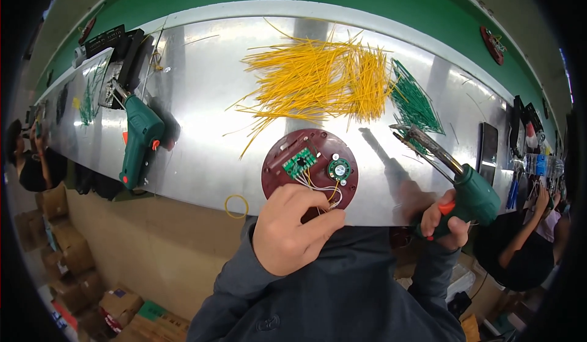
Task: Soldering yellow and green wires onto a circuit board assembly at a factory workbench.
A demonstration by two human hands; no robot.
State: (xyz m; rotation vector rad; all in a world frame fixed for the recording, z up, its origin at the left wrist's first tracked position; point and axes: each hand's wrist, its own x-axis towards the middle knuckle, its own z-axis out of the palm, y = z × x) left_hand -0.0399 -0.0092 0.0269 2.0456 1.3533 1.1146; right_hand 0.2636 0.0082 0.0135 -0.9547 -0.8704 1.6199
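Note:
A round dark-red plastic housing (278, 186) lies near the front edge of the metal bench. Set in it are a green circuit board (299, 162) and a small round speaker (340, 169). Thin white and yellow wires (315, 187) run from the board toward the housing's near edge. There my left hand (296, 229) pinches the wires between thumb and finger; the very tips are partly hidden. In my right hand (445, 220) is a green soldering gun (474, 198) with a red trigger. Its metal tip points up and left, apart from the housing.
A heap of yellow wires (318, 79) and a bundle of green wires (416, 97) lie beyond the housing. Another green soldering gun (142, 137) rests at left. A yellow wire loop (236, 206) hangs at the bench edge. Co-workers sit at both sides; cardboard boxes (70, 247) stand lower left.

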